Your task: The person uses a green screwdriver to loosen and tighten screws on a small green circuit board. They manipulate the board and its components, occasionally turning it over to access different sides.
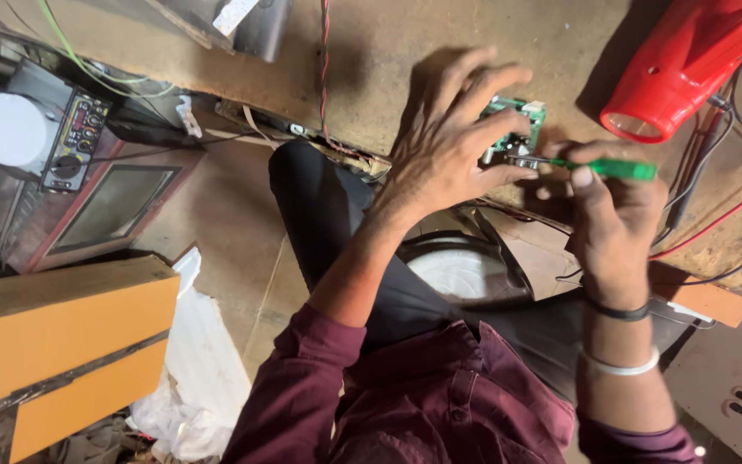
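Observation:
My left hand (453,142) holds a small green circuit board (515,127) against the brown worktop, fingers spread over it. My right hand (607,202) grips a green-handled screwdriver (616,167), whose metal tip points left and touches the board. Dark and white bands circle my right wrist. Most of the board is hidden under my left fingers.
A red torch (684,64) lies at the upper right, with red and black wires (714,215) running beside it. A twisted red-black wire (325,69) hangs over the worktop's edge. At left stand an orange cardboard box (62,344), a white plastic bag (203,369) and a speaker cabinet (53,146).

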